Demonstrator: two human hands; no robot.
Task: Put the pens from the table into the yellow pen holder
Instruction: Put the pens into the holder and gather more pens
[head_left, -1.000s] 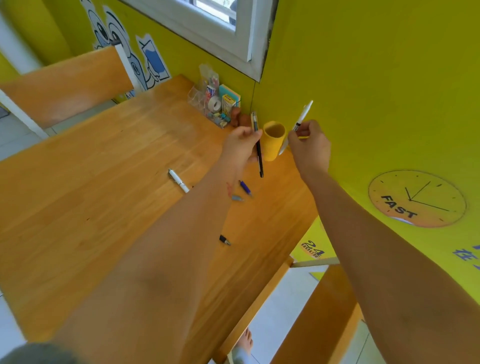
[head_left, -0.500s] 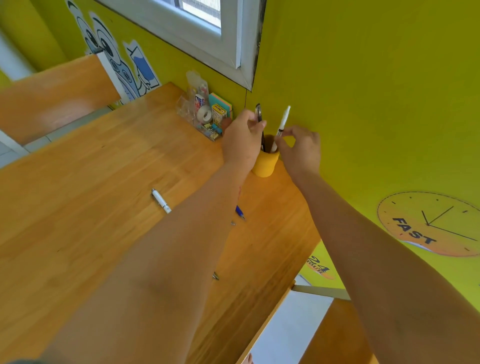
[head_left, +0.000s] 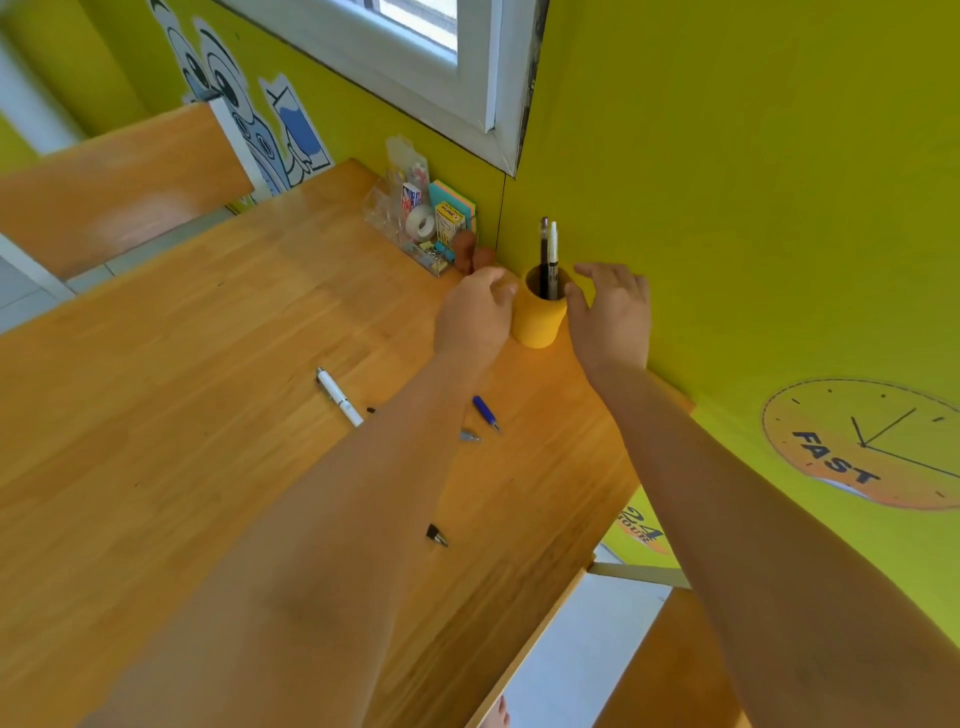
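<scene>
The yellow holder (head_left: 540, 314) stands at the far right of the table (head_left: 156, 441), against the wall, with a black pen (head_left: 544, 254) and a white pen (head_left: 553, 254) upright in it. It is flanked by the left hand (head_left: 475, 317) and the right hand (head_left: 613, 312), both loosely spread and holding nothing. A white pen (head_left: 340, 396) lies nearer and to the left, long axis running near-right to far-left; a blue pen (head_left: 485, 412) lies nearer, partly hidden by the left forearm. The left hand is judged closer to both. A clear organiser (head_left: 415, 218) sits by the green wall (head_left: 727, 182).

Table (head_left: 182, 415) smooth varnished wood; yellow pen holder (head_left: 537, 322) matt.
</scene>
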